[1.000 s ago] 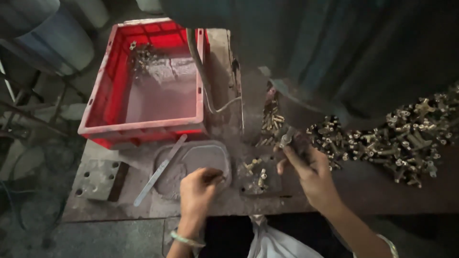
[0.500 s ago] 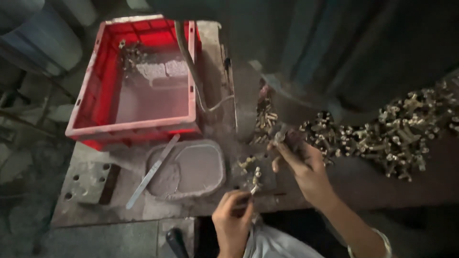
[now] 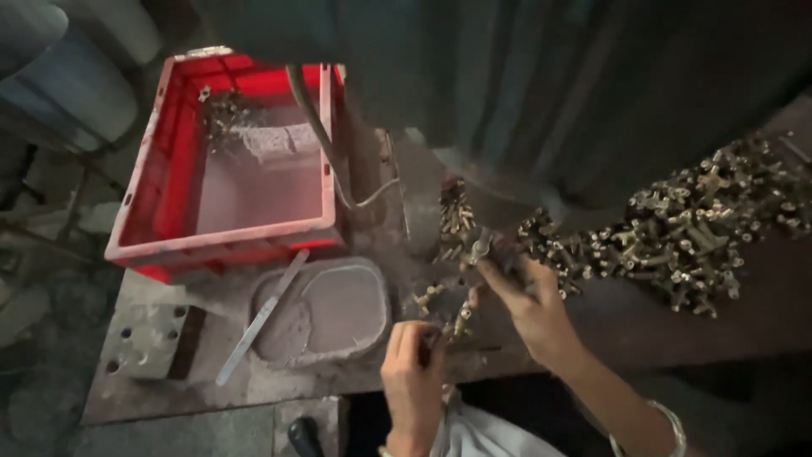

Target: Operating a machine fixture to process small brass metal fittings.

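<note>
Since 0.5 s ago the left hand [image 3: 412, 366] went up a little from the table edge and is now closer to the small brass fittings [image 3: 440, 309] lying loose in front of the person; the right hand [image 3: 529, 300] stayed at almost the same place near the machine. 1 s ago the left hand was more to the left, over the shallow grey oval tray [image 3: 326, 311].

Left hand: fingers curled narrow, thumb and fingertips pinched together at 1 small brass piece; I cannot tell for sure if it is really held, too small and dark. Right hand: fingers closed on a short metal fitting with silver end [image 3: 480, 248], held up just under the dark machine body [image 3: 524, 101].

The loose brass fittings are between the 2 hands, on the dirty metal worktable [image 3: 211, 385]. A big heap of brass T-shaped fittings [image 3: 677, 237] lies to the right, near the right hand but apart from it.

Rest: red plastic crate [image 3: 169, 182] at back left, w/ a few brass parts and grey dust inside. A flat metal strip [image 3: 262, 317] leans over the tray rim. A grey steel block with holes [image 3: 148, 338] is at the left edge of the table.
</note>
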